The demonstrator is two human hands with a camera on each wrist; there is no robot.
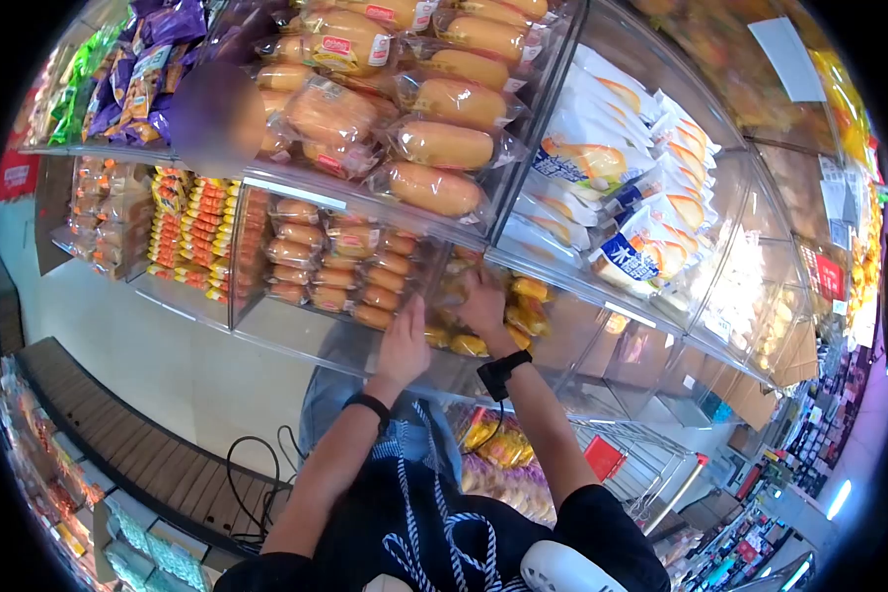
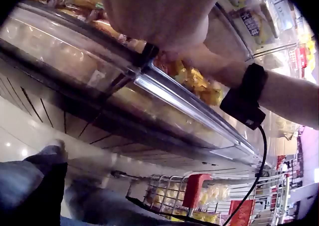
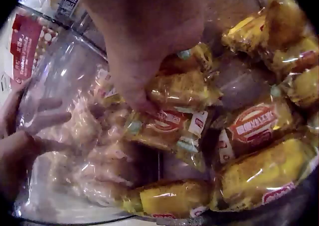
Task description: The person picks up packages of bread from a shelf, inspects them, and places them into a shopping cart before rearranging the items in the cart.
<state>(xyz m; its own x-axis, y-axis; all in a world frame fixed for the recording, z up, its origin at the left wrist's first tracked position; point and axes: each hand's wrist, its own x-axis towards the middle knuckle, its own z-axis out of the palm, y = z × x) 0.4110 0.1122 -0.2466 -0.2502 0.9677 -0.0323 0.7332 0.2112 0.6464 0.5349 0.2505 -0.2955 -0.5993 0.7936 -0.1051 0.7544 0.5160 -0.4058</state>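
Note:
My right hand reaches down into a clear bin of yellow-wrapped breads. In the right wrist view its thumb presses on a packaged bread with a red label, and the other fingers are mostly hidden behind the hand. More yellow packages lie loosely around it. My left hand is beside the bin, its fingers straight against the clear plastic divider. Behind that plastic are pale wrapped buns.
Above hangs a shelf with long wrapped rolls and white bread bags. The clear shelf lip runs along the front of the bins. A wire shopping cart with packages stands below at right, and a cable hangs from the right wristband.

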